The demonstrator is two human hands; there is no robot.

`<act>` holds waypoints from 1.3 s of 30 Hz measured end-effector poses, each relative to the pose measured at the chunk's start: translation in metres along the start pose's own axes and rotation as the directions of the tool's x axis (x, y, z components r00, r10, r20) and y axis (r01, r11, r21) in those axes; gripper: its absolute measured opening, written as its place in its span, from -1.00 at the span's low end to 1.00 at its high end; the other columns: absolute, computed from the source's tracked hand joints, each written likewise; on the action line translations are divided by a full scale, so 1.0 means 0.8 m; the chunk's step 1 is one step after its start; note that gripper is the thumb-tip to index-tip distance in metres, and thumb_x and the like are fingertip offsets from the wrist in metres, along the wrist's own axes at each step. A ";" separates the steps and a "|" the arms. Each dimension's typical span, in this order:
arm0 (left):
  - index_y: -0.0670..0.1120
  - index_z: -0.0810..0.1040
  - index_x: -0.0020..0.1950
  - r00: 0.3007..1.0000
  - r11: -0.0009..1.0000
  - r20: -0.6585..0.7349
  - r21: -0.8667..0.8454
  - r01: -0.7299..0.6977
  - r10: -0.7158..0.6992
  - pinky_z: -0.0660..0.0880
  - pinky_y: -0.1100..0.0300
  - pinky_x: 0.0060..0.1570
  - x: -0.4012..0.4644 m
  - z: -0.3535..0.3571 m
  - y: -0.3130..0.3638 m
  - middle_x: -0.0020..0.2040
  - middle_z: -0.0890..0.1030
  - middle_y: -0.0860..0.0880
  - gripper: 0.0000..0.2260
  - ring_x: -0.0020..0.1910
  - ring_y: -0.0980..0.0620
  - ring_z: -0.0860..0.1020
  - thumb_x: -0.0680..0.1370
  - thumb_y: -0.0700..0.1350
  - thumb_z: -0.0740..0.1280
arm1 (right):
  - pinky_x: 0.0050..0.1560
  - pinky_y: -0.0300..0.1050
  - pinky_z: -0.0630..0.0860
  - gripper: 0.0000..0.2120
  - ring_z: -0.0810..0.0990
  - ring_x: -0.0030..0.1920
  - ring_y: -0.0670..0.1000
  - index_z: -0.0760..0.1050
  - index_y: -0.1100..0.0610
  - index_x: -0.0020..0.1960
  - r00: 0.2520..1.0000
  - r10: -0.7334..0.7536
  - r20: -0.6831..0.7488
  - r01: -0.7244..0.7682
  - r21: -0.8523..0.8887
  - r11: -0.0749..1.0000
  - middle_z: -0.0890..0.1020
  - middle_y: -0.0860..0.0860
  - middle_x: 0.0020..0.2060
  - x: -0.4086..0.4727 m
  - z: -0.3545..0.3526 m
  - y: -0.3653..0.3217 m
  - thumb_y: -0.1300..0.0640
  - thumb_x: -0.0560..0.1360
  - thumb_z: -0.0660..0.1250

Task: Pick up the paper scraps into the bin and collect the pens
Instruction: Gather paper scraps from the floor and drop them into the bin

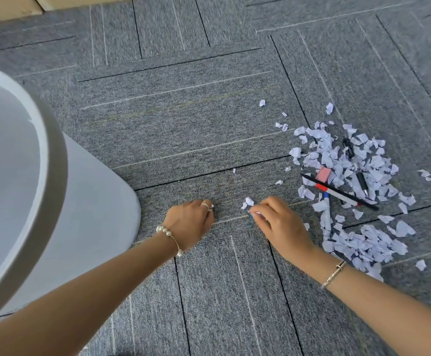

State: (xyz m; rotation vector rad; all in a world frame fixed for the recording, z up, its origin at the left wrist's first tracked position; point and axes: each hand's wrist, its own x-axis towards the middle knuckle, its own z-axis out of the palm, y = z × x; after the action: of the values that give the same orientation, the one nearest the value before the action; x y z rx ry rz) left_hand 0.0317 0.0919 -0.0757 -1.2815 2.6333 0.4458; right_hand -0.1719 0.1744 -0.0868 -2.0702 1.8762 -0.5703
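Observation:
A pile of white paper scraps (348,170) lies on the grey carpet at the right, with a second heap (363,245) nearer me. Among them lie a red-and-white pen (337,193), a blue-capped pen (327,211), a black pen (362,182) and another dark pen (348,147). A white bin (55,188) stands at the left. My right hand (278,224) pinches small paper scraps, with two more scraps (247,202) just beyond its fingertips. My left hand (190,222) is curled on the carpet; whether it holds scraps is hidden.
A pink eraser-like block (323,173) sits in the scrap pile. Stray scraps (262,102) dot the carpet further away. A beige wall base (55,2) runs along the top left. Carpet tiles (183,111) stretch between the bin and the pile.

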 end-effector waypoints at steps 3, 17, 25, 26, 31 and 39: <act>-0.02 0.31 -0.08 0.999 1.000 -0.035 -0.021 -0.002 0.002 0.29 0.39 -0.47 -0.004 -0.002 -0.001 -0.35 0.32 0.10 -0.74 -0.43 0.22 0.32 0.60 0.04 -0.10 | -0.22 -0.33 0.48 -0.81 0.52 -0.21 -0.05 0.58 0.23 -0.06 0.999 0.013 -0.040 -0.013 0.005 1.000 0.56 0.04 -0.21 0.017 -0.004 0.000 0.14 0.44 0.28; -0.04 0.35 -0.11 0.996 0.998 -0.072 -0.050 0.041 -0.045 0.21 0.39 -0.53 -0.013 -0.015 -0.005 -0.35 0.38 0.07 -0.72 -0.48 0.21 0.34 0.60 0.03 -0.08 | -0.23 -0.21 0.54 -0.91 0.48 -0.18 0.04 0.51 0.24 -0.11 0.997 0.032 0.067 -0.019 -0.181 0.983 0.50 0.09 -0.21 0.040 0.009 0.005 0.23 0.44 0.27; -0.02 0.31 -0.17 0.994 0.991 -0.057 -0.096 0.092 -0.098 0.26 0.38 -0.54 -0.028 -0.073 0.027 -0.36 0.39 0.04 -0.74 -0.50 0.19 0.34 0.61 0.03 -0.05 | -0.09 -0.24 0.44 -0.86 0.43 -0.05 -0.03 0.47 0.18 0.01 0.988 -0.029 0.154 0.051 -0.139 0.989 0.48 0.03 -0.07 0.073 -0.055 -0.018 0.19 0.54 0.16; -0.02 0.30 -0.18 0.994 0.991 -0.058 -0.103 0.088 -0.094 0.23 0.39 -0.54 -0.029 -0.083 0.034 -0.36 0.39 0.04 -0.74 -0.51 0.19 0.33 0.61 0.04 -0.05 | -0.11 -0.29 0.37 -0.86 0.42 -0.06 -0.06 0.47 0.17 0.02 0.990 -0.027 0.139 0.045 -0.125 0.991 0.49 0.01 -0.06 0.076 -0.070 -0.024 0.18 0.54 0.16; -0.01 0.32 -0.25 0.991 0.977 -0.088 -0.198 0.083 -0.102 0.36 0.31 -0.50 -0.026 -0.152 0.067 -0.39 0.42 0.03 -0.72 -0.50 0.14 0.34 0.60 0.04 -0.01 | -0.11 -0.34 0.29 -0.84 0.39 -0.06 -0.10 0.47 0.16 0.07 0.988 -0.096 0.123 0.101 -0.040 0.994 0.50 0.00 -0.03 0.096 -0.145 -0.061 0.17 0.55 0.16; -0.05 0.33 -0.25 0.948 0.946 -0.202 -0.265 0.188 -0.245 0.34 0.16 -0.38 -0.056 -0.277 0.089 -0.44 0.41 0.02 -0.76 -0.41 -0.05 0.44 0.57 0.02 0.08 | -0.32 -0.43 0.17 -0.88 0.46 -0.20 -0.02 0.52 0.16 0.00 0.974 -0.223 0.034 0.221 0.042 0.974 0.54 0.02 -0.15 0.141 -0.255 -0.128 0.19 0.52 0.24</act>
State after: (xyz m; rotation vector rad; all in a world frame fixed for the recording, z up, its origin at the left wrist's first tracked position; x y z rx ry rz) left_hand -0.0038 0.0902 0.1587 -1.7815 2.6378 0.6322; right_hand -0.1700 0.0840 0.1515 -2.2655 1.6106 -0.6072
